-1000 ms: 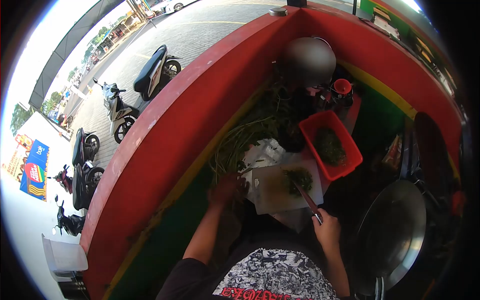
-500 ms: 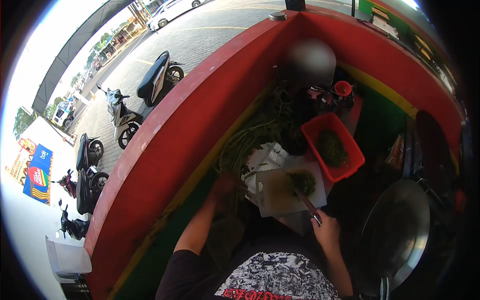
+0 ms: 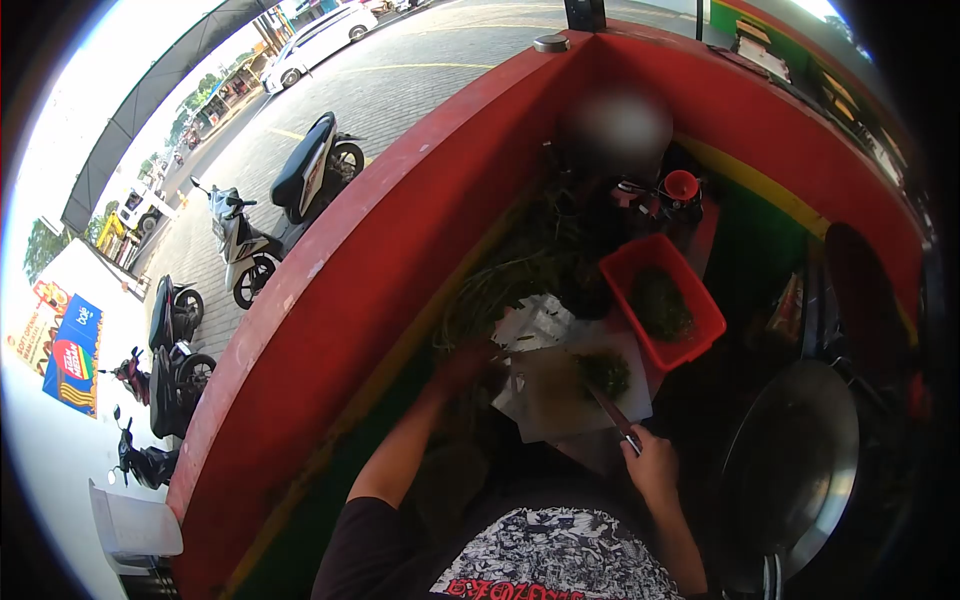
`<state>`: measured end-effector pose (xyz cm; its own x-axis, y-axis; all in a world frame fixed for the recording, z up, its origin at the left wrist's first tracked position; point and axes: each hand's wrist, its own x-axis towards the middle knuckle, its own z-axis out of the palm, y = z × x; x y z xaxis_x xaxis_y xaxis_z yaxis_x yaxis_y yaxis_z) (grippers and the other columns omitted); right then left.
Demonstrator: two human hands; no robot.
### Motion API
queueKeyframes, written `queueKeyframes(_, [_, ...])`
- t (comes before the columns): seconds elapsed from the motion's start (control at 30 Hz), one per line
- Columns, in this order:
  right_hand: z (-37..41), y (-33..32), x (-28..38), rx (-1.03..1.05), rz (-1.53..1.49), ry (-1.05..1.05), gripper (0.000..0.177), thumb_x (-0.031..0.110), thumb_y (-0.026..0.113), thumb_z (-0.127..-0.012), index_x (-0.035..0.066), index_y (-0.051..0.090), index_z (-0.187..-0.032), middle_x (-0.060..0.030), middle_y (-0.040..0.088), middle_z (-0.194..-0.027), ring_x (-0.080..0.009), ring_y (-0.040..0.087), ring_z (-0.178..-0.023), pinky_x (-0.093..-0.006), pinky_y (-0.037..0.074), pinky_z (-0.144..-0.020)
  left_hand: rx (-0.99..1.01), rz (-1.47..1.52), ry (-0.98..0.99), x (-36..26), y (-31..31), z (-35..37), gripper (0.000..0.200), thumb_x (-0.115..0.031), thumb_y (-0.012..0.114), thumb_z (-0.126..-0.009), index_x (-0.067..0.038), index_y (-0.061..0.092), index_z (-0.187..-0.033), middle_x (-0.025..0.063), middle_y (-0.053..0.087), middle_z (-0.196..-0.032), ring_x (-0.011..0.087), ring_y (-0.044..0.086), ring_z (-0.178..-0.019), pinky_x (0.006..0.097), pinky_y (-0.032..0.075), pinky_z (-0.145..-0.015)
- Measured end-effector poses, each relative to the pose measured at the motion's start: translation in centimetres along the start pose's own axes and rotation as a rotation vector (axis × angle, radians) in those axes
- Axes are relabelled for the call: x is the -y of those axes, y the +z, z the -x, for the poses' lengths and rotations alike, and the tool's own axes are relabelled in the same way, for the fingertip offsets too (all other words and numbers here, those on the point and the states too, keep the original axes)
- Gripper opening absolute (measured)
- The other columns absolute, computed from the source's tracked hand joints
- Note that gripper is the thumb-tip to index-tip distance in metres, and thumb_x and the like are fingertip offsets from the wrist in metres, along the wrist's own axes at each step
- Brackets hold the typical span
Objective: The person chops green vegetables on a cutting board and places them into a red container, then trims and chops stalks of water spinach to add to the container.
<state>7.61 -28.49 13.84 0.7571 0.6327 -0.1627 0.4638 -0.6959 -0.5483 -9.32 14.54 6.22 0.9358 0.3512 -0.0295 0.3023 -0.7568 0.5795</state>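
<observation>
My right hand (image 3: 652, 463) is closed round the handle of a knife (image 3: 618, 418), whose blade points up and left over the cutting board. Chopped greens (image 3: 604, 378) lie beside the blade on the right half of the white cutting board (image 3: 548, 425). My left hand (image 3: 470, 368) is at the board's left edge, dark and smeared, so its fingers cannot be made out. Long leafy stems (image 3: 500, 275) lie just beyond it, next to a crumpled white sheet (image 3: 540, 320).
A red basin (image 3: 612, 270) with cut greens stands behind the board's right side. Beyond it is a small red cup (image 3: 682, 184). A large wok (image 3: 790, 460) sits at the right. The red wall (image 3: 400, 240) runs along the left and back, with parked motorbikes (image 3: 240, 245) outside.
My left hand has moved right and slightly up, from the stems toward the board's left edge. The right hand and knife have barely moved. Outside, the white car has shifted left.
</observation>
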Motion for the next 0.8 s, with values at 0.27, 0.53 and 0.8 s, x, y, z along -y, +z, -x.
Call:
queueKeyframes(0.27, [-1.7, 4.0, 0.8, -0.164, -0.293, -0.094, 0.033, 0.029, 0.078, -0.096, 0.0, 0.072, -0.11, -0.0212, 0.076, -0.088, -0.0388, 0.076, -0.082, -0.0473, 0.058, -0.073, -0.212, -0.124, 0.35, -2.9, 0.3, -1.5, 0.027, -0.013, 0.061, -0.098, -0.006, 0.067, -0.123, 0.0224, 0.066, -0.119, 0.0418, 0.067, -0.112, 0.0508, 0.052, -0.098])
queueKeyframes(0.53, [-10.1, 6.3, 10.6, -0.121, -0.625, -0.21, 0.037, 0.03, 0.081, -0.095, -0.003, 0.065, -0.098, -0.0193, 0.069, -0.079, -0.037, 0.068, -0.072, -0.0445, 0.052, -0.068, -0.077, -0.21, 0.35, -3.0, 2.9, -0.6, 0.033, -0.014, 0.06, -0.091, -0.009, 0.07, -0.122, 0.0151, 0.068, -0.108, 0.0363, 0.067, -0.106, 0.0487, 0.051, -0.094])
queueKeyframes(0.8, [-16.8, 16.1, 10.1, 0.032, -0.455, -0.37, 0.04, 0.033, 0.085, -0.091, -0.001, 0.07, -0.103, -0.0198, 0.074, -0.088, -0.0294, 0.071, -0.076, -0.0442, 0.054, -0.071, -0.132, -0.244, 0.343, -1.2, 4.7, 0.2, 0.04, -0.014, 0.06, -0.09, -0.011, 0.07, -0.128, 0.0104, 0.067, -0.116, 0.0313, 0.062, -0.117, 0.0449, 0.048, -0.104])
